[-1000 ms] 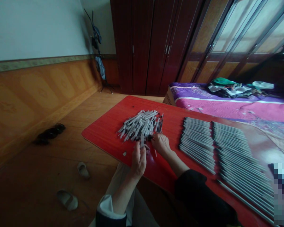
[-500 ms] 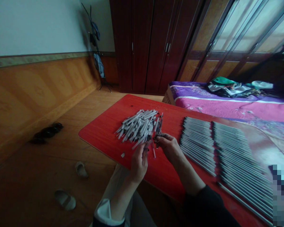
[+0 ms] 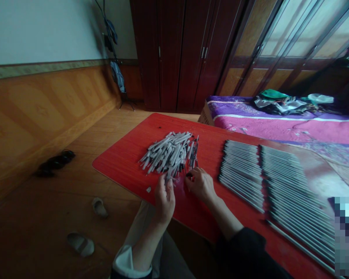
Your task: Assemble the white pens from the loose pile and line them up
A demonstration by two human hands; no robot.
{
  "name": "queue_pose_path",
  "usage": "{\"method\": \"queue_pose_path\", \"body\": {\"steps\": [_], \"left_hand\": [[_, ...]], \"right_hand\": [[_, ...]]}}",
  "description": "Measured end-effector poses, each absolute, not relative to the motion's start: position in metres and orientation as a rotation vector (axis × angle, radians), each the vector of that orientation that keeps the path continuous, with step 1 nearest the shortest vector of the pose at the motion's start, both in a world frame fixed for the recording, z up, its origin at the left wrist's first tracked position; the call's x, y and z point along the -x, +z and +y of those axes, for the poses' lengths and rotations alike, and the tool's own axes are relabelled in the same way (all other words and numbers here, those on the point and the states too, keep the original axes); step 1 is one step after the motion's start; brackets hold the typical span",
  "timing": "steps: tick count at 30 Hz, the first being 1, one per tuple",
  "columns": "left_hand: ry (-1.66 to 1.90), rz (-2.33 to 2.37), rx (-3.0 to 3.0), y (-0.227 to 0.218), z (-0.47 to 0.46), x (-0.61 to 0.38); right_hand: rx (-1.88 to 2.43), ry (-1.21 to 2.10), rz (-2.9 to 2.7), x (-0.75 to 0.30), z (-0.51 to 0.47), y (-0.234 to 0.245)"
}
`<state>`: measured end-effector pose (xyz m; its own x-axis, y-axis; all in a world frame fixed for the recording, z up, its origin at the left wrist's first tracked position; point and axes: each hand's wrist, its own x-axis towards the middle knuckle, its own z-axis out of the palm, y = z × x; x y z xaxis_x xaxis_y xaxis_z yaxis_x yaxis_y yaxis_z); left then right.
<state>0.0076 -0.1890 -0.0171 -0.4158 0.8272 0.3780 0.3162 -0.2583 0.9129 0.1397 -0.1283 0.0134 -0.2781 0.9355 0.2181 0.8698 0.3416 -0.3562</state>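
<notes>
A: What sort of place is this?
B: A bedroom in someone's home. There's a bed under a pink and purple quilt, with a heap of clothes on top.
A: Anything else domestic?
B: A dark wooden wardrobe stands against the far wall, and garments hang from a coat stand in the corner.
A: And the floor?
B: Wooden floorboards, with slippers lying on them, and wood panelling along the wall.

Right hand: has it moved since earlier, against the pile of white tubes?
Yes, slightly: the right hand now lies farther from the pile of white tubes.
</notes>
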Motion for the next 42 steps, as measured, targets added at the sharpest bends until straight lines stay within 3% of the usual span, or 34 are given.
{"method": "queue_pose_path", "body": {"steps": [8, 19, 27, 36, 42], "left_hand": [[1.725, 1.591, -1.349, -0.016, -0.19, -0.006], [1.739, 1.605, -1.422, -0.012, -0.191, -0.005], [1.669, 1.576, -1.52, -0.011, -0.193, -0.003], [1.483, 1.377, -1.831, -0.01, -0.195, -0.01], [1.411, 1.391, -1.792, -0.01, -0.195, -0.017]], "right_hand": [[1.764, 0.047, -2.161, -0.15, -0.121, 0.023], [2.058, 0.216, -2.345, -0.127, -0.125, 0.04], [2.184, 0.313, -2.117, -0.139, -0.134, 0.041], [1.791, 0.394, -2.141, -0.149, -0.194, 0.057], [1.379, 0.941, -1.414, -0.162, -0.188, 0.06]]}}
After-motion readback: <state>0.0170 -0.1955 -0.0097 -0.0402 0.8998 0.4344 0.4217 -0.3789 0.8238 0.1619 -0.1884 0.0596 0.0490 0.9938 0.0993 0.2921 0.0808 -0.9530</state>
